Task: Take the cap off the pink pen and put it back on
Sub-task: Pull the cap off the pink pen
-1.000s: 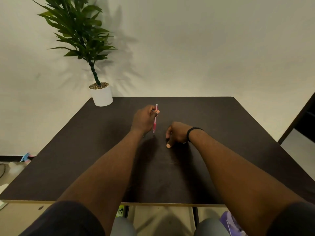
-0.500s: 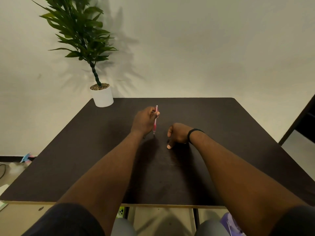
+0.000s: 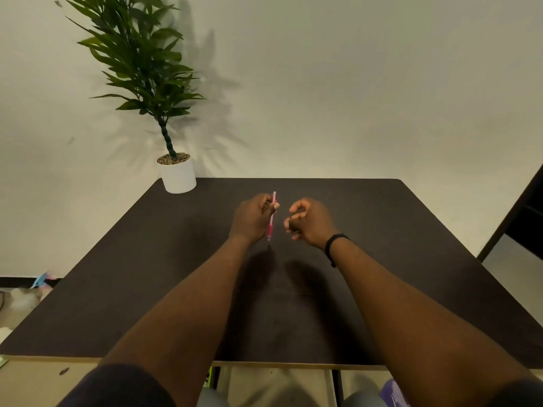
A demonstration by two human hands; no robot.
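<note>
A dark counter (image 3: 147, 274) stands against a pale wall, a potted plant (image 3: 176, 174) at its far left corner. The left hand (image 3: 254, 218) grips the pink pen (image 3: 271, 218) upright above the counter; the right hand (image 3: 310, 221) hovers just beside it, fingers loosely curled, holding nothing visible

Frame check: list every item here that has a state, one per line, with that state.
pink pen: held roughly upright in the left hand, lifted off the table; whether it is capped cannot be told.
left hand: closed around the pen.
right hand: raised beside the pen, fingers curled, not touching it; whether it holds anything is unclear.
potted plant: upright at the table's far left corner.
table: dark top.
</note>
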